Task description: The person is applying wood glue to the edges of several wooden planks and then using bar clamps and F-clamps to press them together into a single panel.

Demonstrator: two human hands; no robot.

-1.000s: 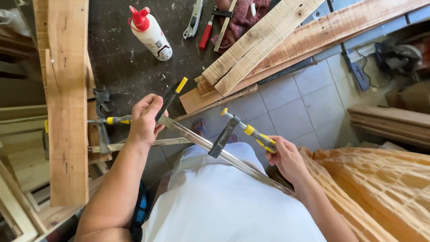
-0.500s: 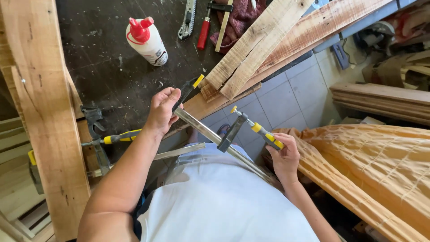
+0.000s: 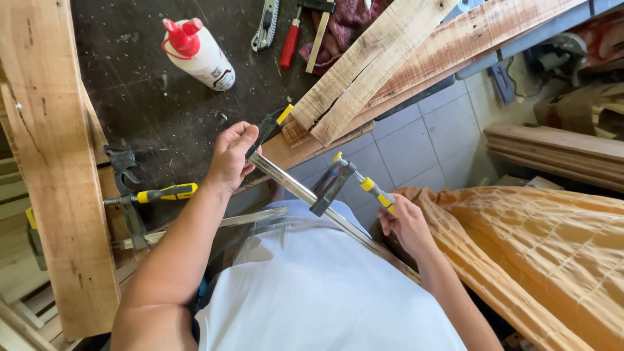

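Hands grip bar clamp point(image 3: 305, 192) — left hand point(image 3: 231, 156) head, right hand point(image 3: 403, 221) handle.

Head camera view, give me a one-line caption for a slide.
Left hand grips the head of a bar clamp, right hand on its yellow handle, by a workbench with planks and glue bottle.

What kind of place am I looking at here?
Most likely a woodworking shop. The left hand and right hand hold a bar clamp at a dark workbench with rough planks, a glue bottle and another clamp fixed to its edge.
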